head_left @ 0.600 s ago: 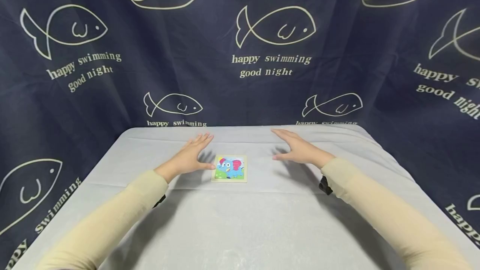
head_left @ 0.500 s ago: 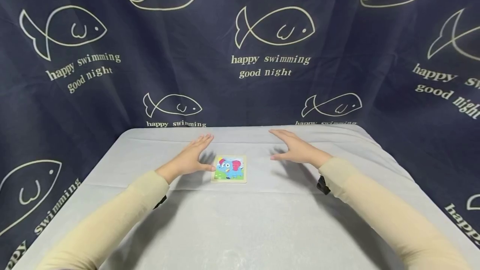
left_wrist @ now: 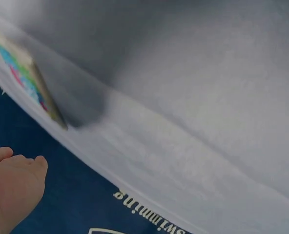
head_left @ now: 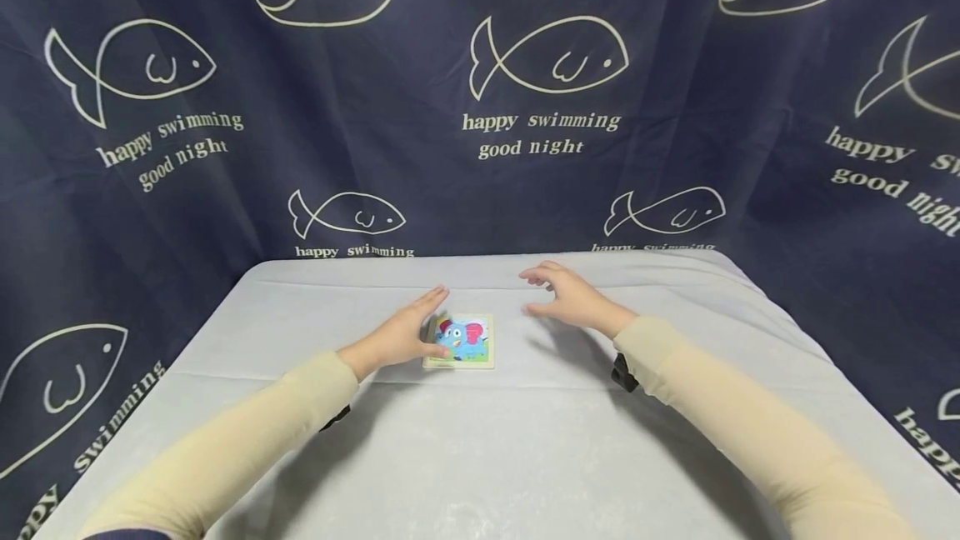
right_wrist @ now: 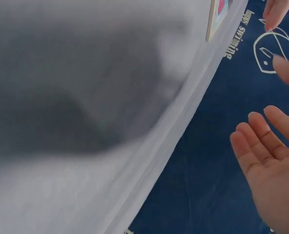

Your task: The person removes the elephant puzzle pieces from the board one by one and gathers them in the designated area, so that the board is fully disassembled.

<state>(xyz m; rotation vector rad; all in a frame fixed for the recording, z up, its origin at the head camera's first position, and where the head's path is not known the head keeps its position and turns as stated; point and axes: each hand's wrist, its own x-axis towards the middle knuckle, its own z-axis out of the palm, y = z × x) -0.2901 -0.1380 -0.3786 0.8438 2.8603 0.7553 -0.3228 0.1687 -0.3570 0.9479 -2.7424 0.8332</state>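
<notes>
A small square picture puzzle [head_left: 471, 342] with a blue elephant and a pale frame lies flat on the covered table. My left hand [head_left: 402, 335] hovers at its left side, thumb and fingers spread apart, the thumb overlapping the puzzle's lower left part in the head view. To the right of the puzzle and apart from it, my right hand [head_left: 567, 298] is raised with its fingers loosely bent and nothing in them. In the right wrist view the fingers [right_wrist: 264, 136] and palm show bare. The left wrist view catches the puzzle [left_wrist: 25, 78] edge-on, with part of the left hand [left_wrist: 15, 187] below.
A light grey cloth [head_left: 480, 457] with shallow creases covers the table. Behind it and at both sides hangs a dark blue curtain [head_left: 420, 148] printed with fish and words. Black straps [head_left: 624, 373] sit at the wrists below the cream sleeves.
My left hand has moved right and slightly down, so its thumb now overlaps the puzzle. The right hand has come left towards the puzzle, its fingers bending more. The puzzle stays in place.
</notes>
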